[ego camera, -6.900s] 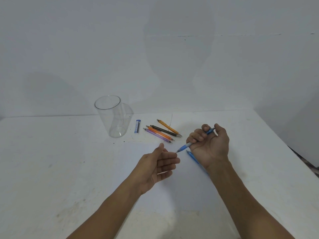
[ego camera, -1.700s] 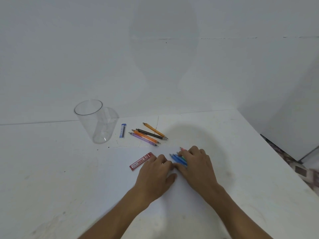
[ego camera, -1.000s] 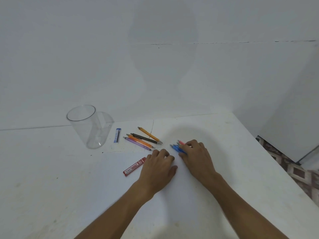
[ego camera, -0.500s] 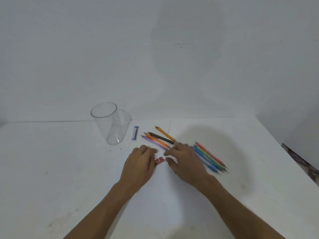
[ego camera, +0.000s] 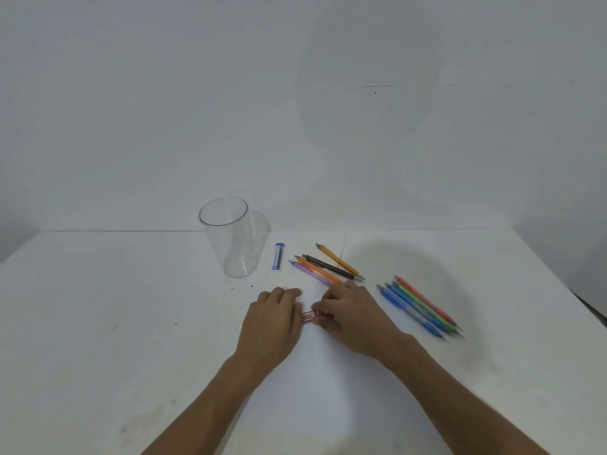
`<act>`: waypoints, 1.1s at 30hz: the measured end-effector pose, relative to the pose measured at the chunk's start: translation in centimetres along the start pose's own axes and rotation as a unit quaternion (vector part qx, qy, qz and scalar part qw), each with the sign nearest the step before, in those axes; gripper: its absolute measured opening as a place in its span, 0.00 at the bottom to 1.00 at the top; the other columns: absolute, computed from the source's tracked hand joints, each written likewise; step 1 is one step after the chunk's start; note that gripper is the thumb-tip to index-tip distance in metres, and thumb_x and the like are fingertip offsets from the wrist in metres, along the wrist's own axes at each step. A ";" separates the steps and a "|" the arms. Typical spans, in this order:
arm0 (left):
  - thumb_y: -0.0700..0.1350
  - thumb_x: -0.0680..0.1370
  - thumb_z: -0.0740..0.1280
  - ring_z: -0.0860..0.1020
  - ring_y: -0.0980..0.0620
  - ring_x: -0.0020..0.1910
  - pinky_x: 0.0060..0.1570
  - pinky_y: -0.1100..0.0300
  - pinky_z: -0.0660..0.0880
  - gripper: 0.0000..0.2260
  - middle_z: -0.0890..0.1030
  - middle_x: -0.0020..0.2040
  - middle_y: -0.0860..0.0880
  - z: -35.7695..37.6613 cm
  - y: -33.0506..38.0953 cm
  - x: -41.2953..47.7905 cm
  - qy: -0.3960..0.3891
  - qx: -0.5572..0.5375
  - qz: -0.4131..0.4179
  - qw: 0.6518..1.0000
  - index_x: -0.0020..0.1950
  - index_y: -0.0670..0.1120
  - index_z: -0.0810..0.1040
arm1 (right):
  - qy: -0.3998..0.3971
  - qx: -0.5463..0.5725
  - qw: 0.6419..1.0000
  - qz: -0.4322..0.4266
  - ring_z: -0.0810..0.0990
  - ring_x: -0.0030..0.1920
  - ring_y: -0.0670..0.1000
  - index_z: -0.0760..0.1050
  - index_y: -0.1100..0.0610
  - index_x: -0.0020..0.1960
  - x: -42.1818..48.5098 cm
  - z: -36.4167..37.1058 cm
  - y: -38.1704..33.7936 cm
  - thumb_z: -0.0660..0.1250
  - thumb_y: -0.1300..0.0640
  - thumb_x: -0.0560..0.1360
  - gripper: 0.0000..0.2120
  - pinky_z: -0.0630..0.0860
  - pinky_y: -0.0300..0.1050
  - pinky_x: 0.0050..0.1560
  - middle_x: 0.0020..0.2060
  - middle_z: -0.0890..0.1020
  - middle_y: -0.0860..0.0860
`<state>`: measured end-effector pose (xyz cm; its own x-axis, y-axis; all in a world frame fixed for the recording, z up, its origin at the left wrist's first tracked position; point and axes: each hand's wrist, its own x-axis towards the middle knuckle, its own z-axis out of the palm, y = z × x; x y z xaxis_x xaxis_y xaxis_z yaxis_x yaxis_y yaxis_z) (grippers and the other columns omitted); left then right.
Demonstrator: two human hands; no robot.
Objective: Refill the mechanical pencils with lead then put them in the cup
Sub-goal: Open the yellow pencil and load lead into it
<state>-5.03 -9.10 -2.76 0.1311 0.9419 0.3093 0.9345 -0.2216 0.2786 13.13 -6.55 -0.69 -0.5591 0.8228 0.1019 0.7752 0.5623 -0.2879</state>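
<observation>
A red lead case [ego camera: 311, 316] lies on the white table [ego camera: 98, 323] between my hands. My left hand [ego camera: 272, 320] is palm down with its fingers curled over the case's left end. My right hand [ego camera: 351, 313] pinches the right end. A clear plastic cup [ego camera: 226, 238] stands upright at the back left. Beside it lies a blue lead case [ego camera: 278, 257]. Several pencils, yellow, black, orange and purple [ego camera: 325, 267], lie just beyond my right hand. A second bundle of blue, green and pink pencils [ego camera: 420, 307] lies to the right.
A white wall rises right behind the table's far edge. The table's right edge [ego camera: 558, 284] runs diagonally, with dark floor beyond it. Small dark specks dot the surface near the cup.
My right hand put down the blue pencil with the bundle on the right. Both hands then moved left from that bundle onto the red lead case.
</observation>
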 end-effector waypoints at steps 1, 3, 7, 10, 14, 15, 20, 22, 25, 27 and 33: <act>0.50 0.80 0.56 0.78 0.48 0.41 0.37 0.58 0.72 0.16 0.83 0.48 0.49 0.0 0.0 0.1 0.002 -0.003 0.000 1.000 0.59 0.46 0.80 | -0.002 0.000 1.000 0.001 0.70 0.55 0.49 0.77 0.49 0.64 0.0 0.0 0.1 0.61 0.44 0.79 0.17 0.67 0.42 0.56 0.55 0.78 0.49; 0.49 0.79 0.57 0.78 0.48 0.40 0.36 0.58 0.72 0.15 0.83 0.47 0.49 0.1 -0.1 0.4 0.012 -0.004 0.006 1.000 0.57 0.46 0.80 | -0.003 0.006 1.000 0.010 0.70 0.53 0.47 0.77 0.48 0.64 0.0 0.0 0.2 0.61 0.44 0.79 0.16 0.68 0.42 0.54 0.54 0.78 0.49; 0.48 0.78 0.53 0.76 0.48 0.37 0.32 0.56 0.73 0.17 0.82 0.45 0.49 0.1 -0.7 0.9 0.050 -0.008 0.009 0.999 0.56 0.46 0.80 | 0.028 0.015 0.998 0.047 0.72 0.52 0.48 0.77 0.49 0.64 0.2 0.2 0.4 0.59 0.44 0.80 0.17 0.70 0.41 0.54 0.54 0.79 0.49; 0.47 0.77 0.53 0.76 0.46 0.37 0.33 0.55 0.74 0.17 0.81 0.46 0.49 -0.4 -1.3 1.1 0.065 -0.004 -0.005 0.998 0.56 0.46 0.79 | 0.069 0.025 0.995 0.069 0.74 0.54 0.49 0.78 0.50 0.63 1.5 0.3 0.0 0.61 0.44 0.79 0.17 0.69 0.41 0.57 0.54 0.79 0.48; 0.50 0.76 0.55 0.77 0.44 0.41 0.34 0.53 0.77 0.17 0.79 0.50 0.47 -0.8 -2.3 1.2 0.063 0.005 -0.025 0.998 0.57 0.46 0.78 | 0.075 0.021 0.995 0.063 0.72 0.58 0.52 0.78 0.50 0.63 4.4 0.9 -1.1 0.62 0.46 0.80 0.15 0.68 0.45 0.58 0.57 0.78 0.50; 0.50 0.76 0.56 0.77 0.44 0.43 0.36 0.52 0.77 0.17 0.79 0.51 0.47 -0.9 -2.5 1.3 0.062 0.011 -0.030 0.998 0.58 0.46 0.78 | 0.069 0.015 0.996 0.060 0.72 0.59 0.53 0.77 0.50 0.63 5.1 1.1 -1.3 0.61 0.47 0.80 0.15 0.67 0.47 0.59 0.58 0.77 0.50; 0.54 0.76 0.56 0.78 0.43 0.49 0.40 0.51 0.78 0.19 0.77 0.56 0.46 -0.8 -3.6 1.2 0.039 0.035 -0.054 0.997 0.59 0.47 0.77 | 0.059 -0.008 0.996 0.061 0.70 0.61 0.56 0.78 0.49 0.62 7.7 1.9 -1.7 0.60 0.48 0.80 0.14 0.66 0.52 0.61 0.60 0.76 0.51; 0.55 0.76 0.56 0.78 0.44 0.48 0.40 0.51 0.78 0.19 0.77 0.56 0.46 -0.5 -4.0 1.2 0.032 0.042 -0.053 0.997 0.59 0.47 0.77 | 0.054 -0.012 0.997 0.060 0.71 0.59 0.56 0.78 0.48 0.60 8.1 2.1 -1.4 0.61 0.46 0.79 0.14 0.66 0.51 0.60 0.59 0.76 0.51; 0.55 0.77 0.58 0.77 0.45 0.48 0.39 0.53 0.78 0.17 0.77 0.56 0.48 -0.2 -3.9 1.7 0.034 0.038 -0.042 0.998 0.58 0.48 0.76 | 0.089 0.017 0.994 0.060 0.75 0.55 0.54 0.79 0.49 0.60 8.1 2.0 -0.5 0.63 0.45 0.78 0.15 0.69 0.49 0.58 0.54 0.78 0.50; 0.54 0.76 0.59 0.77 0.46 0.47 0.39 0.53 0.77 0.15 0.77 0.55 0.49 -0.1 -3.5 2.3 0.039 0.023 -0.028 0.999 0.57 0.49 0.77 | 0.112 0.044 0.989 0.082 0.76 0.52 0.53 0.79 0.50 0.60 7.9 1.5 0.5 0.62 0.47 0.79 0.14 0.69 0.47 0.53 0.50 0.79 0.51; 0.49 0.77 0.62 0.78 0.46 0.51 0.44 0.54 0.78 0.12 0.80 0.56 0.48 0.9 -1.6 4.6 0.036 0.005 0.020 0.999 0.56 0.48 0.79 | 0.134 0.001 0.973 0.187 0.75 0.49 0.54 0.79 0.53 0.61 8.5 -0.5 4.4 0.58 0.54 0.81 0.14 0.70 0.46 0.49 0.52 0.79 0.54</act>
<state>-5.63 -4.16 -2.65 0.1439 0.9120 0.3841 0.9324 -0.2551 0.2562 11.92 2.97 -0.63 -0.1419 0.9618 0.2340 0.9091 0.2202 -0.3537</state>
